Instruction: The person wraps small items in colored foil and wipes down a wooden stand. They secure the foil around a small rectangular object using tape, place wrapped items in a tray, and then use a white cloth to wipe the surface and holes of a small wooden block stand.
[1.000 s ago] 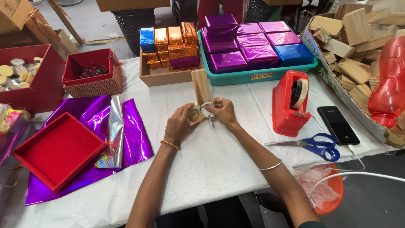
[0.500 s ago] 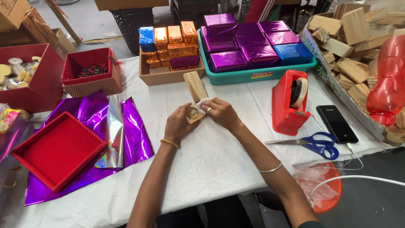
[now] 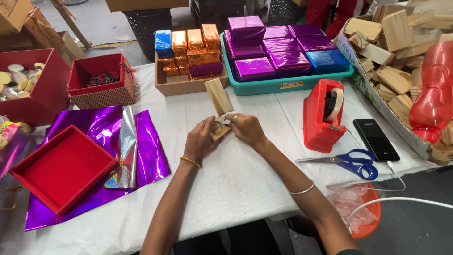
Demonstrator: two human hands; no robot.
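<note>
Both hands grip a bare, pale wooden block (image 3: 218, 100) at mid-bench: the left hand (image 3: 202, 140) closes round its near end, and the right hand (image 3: 247, 129) pinches what looks like clear tape there. The block is still unwrapped. Just behind it, trays (image 3: 283, 85) hold glossy purple, blue and orange foil-wrapped boxes; crinkled purple foil sheets (image 3: 144, 151) lie to its left.

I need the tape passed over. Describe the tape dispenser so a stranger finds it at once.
Start at the teal tray of foil-wrapped boxes at the table's far edge. Just in front of its right end stands the tape dispenser: bright red, upright, holding a pale tape roll, unlike the flat black phone and blue-handled scissors beside it.
</note>
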